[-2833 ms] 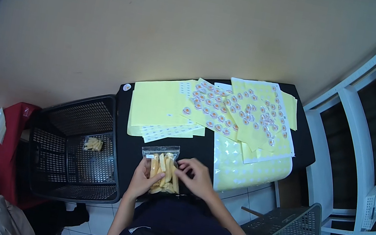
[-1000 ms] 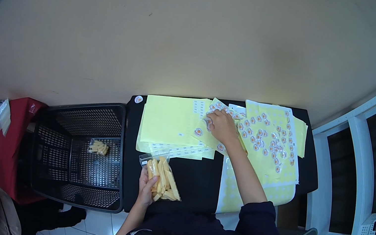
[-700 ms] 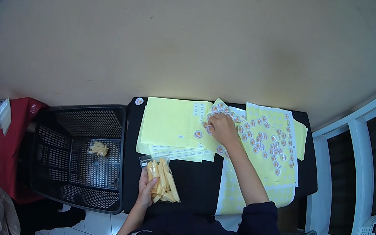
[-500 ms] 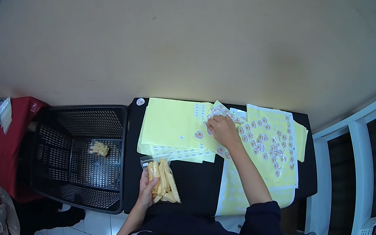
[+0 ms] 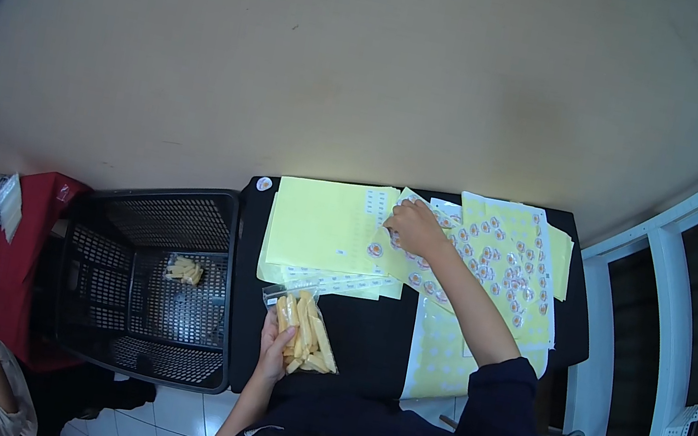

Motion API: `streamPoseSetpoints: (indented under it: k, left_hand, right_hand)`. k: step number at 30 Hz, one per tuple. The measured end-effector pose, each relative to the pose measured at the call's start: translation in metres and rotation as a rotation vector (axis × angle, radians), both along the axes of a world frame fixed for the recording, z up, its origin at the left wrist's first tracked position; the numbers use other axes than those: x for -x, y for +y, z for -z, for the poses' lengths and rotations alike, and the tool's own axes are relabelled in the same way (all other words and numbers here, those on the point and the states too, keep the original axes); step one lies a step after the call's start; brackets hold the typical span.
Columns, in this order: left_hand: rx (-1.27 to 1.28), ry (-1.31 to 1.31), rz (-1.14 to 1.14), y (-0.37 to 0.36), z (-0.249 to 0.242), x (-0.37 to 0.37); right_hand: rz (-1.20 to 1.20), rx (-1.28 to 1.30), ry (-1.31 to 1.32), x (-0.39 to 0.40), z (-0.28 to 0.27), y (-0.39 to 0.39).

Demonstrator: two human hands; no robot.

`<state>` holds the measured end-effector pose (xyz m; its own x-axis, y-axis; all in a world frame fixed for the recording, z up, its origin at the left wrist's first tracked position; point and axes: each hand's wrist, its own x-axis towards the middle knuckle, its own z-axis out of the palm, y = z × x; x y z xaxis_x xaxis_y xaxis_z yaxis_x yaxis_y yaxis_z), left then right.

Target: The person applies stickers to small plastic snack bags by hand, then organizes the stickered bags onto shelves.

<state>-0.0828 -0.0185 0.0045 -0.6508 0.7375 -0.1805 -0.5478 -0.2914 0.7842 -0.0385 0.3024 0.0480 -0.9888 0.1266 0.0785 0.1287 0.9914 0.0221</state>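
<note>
Filled bag (image 5: 307, 341) held, sticker sheet (image 5: 410, 270) touched.
The bag is clamped by fingers of the left hand (image 5: 273, 351); whether those of the right hand (image 5: 415, 229) are together cannot be told.

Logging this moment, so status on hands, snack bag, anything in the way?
Left hand holding snack bag. Right hand on sticker sheet. Nothing visible between hand and stickers.
</note>
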Motion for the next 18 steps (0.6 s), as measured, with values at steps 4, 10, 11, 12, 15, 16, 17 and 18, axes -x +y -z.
streamPoseSetpoints:
  k: [4, 10, 11, 12, 15, 16, 17, 18]
  left_hand:
    - [-0.007, -0.024, 0.002, 0.0, 0.001, 0.0]
    - [-0.02, -0.029, 0.008, 0.0, 0.003, 0.0]
    - [-0.02, -0.03, 0.006, 0.0, 0.003, 0.001]
    - [-0.013, -0.051, 0.005, 0.0, 0.003, 0.001]
    - [0.007, -0.074, -0.013, 0.001, 0.001, 0.001]
    - [0.021, -0.077, -0.028, 0.002, -0.002, 0.001]
    - [0.019, -0.076, -0.031, 0.005, -0.005, 0.002]
    - [0.039, -0.03, -0.032, 0.008, -0.01, 0.002]
  right_hand:
    - [0.0, 0.039, -0.123, -0.001, -0.004, 0.001]
    - [0.114, 0.182, -0.178, -0.007, -0.008, 0.0]
    - [0.138, 0.205, -0.157, -0.009, -0.008, -0.001]
    - [0.137, 0.205, -0.158, -0.011, -0.008, -0.001]
    - [0.256, 0.314, -0.012, -0.018, -0.013, -0.005]
    - [0.345, 0.391, 0.051, -0.021, -0.018, -0.008]
    - [0.434, 0.467, 0.114, -0.025, -0.024, -0.011]
    - [0.431, 0.466, 0.114, -0.029, -0.028, -0.015]
